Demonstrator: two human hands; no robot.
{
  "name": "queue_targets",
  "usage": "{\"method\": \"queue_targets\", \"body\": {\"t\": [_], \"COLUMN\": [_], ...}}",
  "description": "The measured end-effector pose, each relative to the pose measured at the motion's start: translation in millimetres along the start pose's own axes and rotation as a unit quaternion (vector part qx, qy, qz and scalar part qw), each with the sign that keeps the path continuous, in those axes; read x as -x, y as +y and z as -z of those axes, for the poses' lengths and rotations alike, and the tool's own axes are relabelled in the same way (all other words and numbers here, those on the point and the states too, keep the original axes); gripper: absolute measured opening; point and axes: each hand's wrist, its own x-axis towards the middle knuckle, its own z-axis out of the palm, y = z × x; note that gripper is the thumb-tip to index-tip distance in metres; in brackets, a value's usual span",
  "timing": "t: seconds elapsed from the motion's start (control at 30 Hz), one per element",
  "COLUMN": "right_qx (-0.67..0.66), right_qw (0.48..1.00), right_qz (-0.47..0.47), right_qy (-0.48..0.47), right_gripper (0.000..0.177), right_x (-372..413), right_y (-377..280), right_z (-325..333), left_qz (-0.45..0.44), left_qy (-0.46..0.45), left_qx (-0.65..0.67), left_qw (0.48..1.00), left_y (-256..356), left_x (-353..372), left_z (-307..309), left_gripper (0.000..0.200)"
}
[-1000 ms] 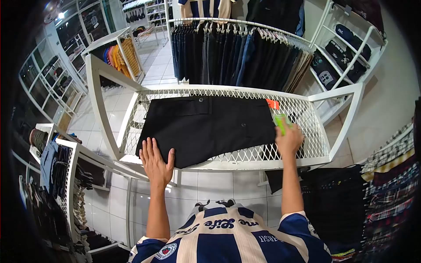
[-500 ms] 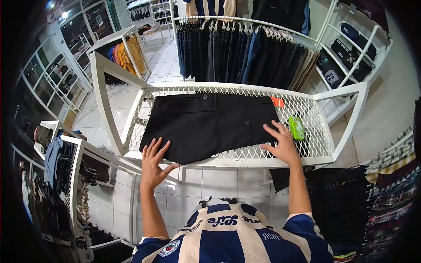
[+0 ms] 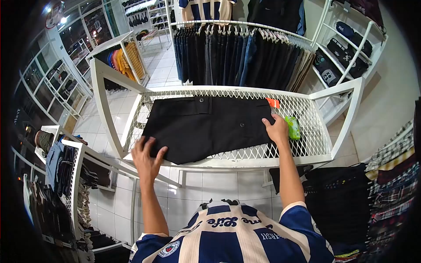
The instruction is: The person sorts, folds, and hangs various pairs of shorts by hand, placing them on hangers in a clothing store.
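Observation:
Black folded trousers (image 3: 188,131) lie flat on a white mesh rack (image 3: 228,162), an orange tag (image 3: 273,103) at their upper right corner. At their lower left corner is my left hand (image 3: 148,157), fingers apart and touching the cloth's edge. My right hand (image 3: 276,129) is at the right edge of the trousers, its thumb on the cloth and its fingers curled round the edge, partly hidden. A green packet (image 3: 292,127) rests on the mesh just right of my right hand.
Behind the rack, dark jeans (image 3: 215,57) hang from a rail. Shelves with caps (image 3: 346,30) stand at the back right. Plaid shirts (image 3: 392,184) hang at the right; stacked clothes (image 3: 55,158) are on a rack at the left.
My left hand has moved slightly left to the trousers' corner. My right hand has closed in on their right edge. The right end of the trousers sits slightly further left.

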Motion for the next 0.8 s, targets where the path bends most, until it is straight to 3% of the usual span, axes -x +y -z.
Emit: {"method": "queue_targets", "body": {"t": [0.03,0.1,0.17,0.23,0.3,0.33,0.43,0.5,0.6,0.63,0.7,0.73,0.77,0.8], "right_qx": [-0.042,-0.047,0.014,0.026,0.126,0.121,0.184,0.066,0.103,0.136,0.172,0.151,0.129,0.227], "right_qw": [0.999,0.998,0.998,0.998,0.977,0.983,0.967,0.996,0.985,0.978,0.969,0.977,0.984,0.962], "right_qz": [-0.013,-0.003,0.003,-0.05,0.037,-0.004,-0.003,-0.016,-0.002,-0.022,-0.043,-0.057,-0.067,-0.05], "right_qy": [0.0,0.036,0.057,0.01,0.168,0.142,0.175,0.061,0.14,0.155,0.171,0.138,0.104,0.145], "right_gripper": [0.057,0.047,0.04,0.034,0.033,0.036,0.044,0.051,0.051,0.051,0.05,0.049,0.048,0.044], "right_x": [-0.9,10.0,18.3,24.8,30.1,31.5,35.8,23.9,16.4,11.7,6.6,4.5,0.8,11.0], "right_y": [-1.1,-3.4,-2.5,-0.4,14.3,20.1,45.8,70.6,107.4,120.0,141.7,149.4,154.9,131.3], "right_z": [1.9,5.5,12.9,32.3,42.7,48.3,46.1,51.7,58.5,65.4,76.1,80.0,81.1,88.0], "left_qz": [0.066,0.156,0.146,0.1,0.085,0.052,-0.023,-0.048,-0.014,-0.027,0.017,0.017,-0.013,-0.038], "left_qy": [0.054,0.018,0.03,0.065,0.072,0.086,0.123,0.068,0.008,0.03,-0.097,-0.098,-0.036,0.029], "left_qx": [-0.095,-0.035,0.012,0.073,0.066,-0.032,-0.039,0.02,0.134,0.174,0.238,0.242,0.234,0.222], "left_qw": [0.992,0.987,0.989,0.99,0.992,0.994,0.991,0.996,0.991,0.984,0.966,0.965,0.971,0.974], "left_y": [5.5,2.3,-6.2,-3.1,-0.3,5.4,45.8,81.7,129.1,140.5,163.0,163.9,163.4,162.9], "left_x": [0.2,-4.7,-14.6,-26.4,-42.4,-45.2,-50.3,-40.2,-15.3,-2.6,20.1,29.3,38.1,43.3], "left_z": [-4.4,-7.5,-13.0,-15.6,-21.3,-23.4,-33.1,-36.1,-34.0,-35.8,-17.9,-17.4,-16.8,-16.1], "left_gripper": [0.072,0.067,0.051,0.035,0.036,0.038,0.042,0.047,0.036,0.031,0.027,0.027,0.025,0.024]}}
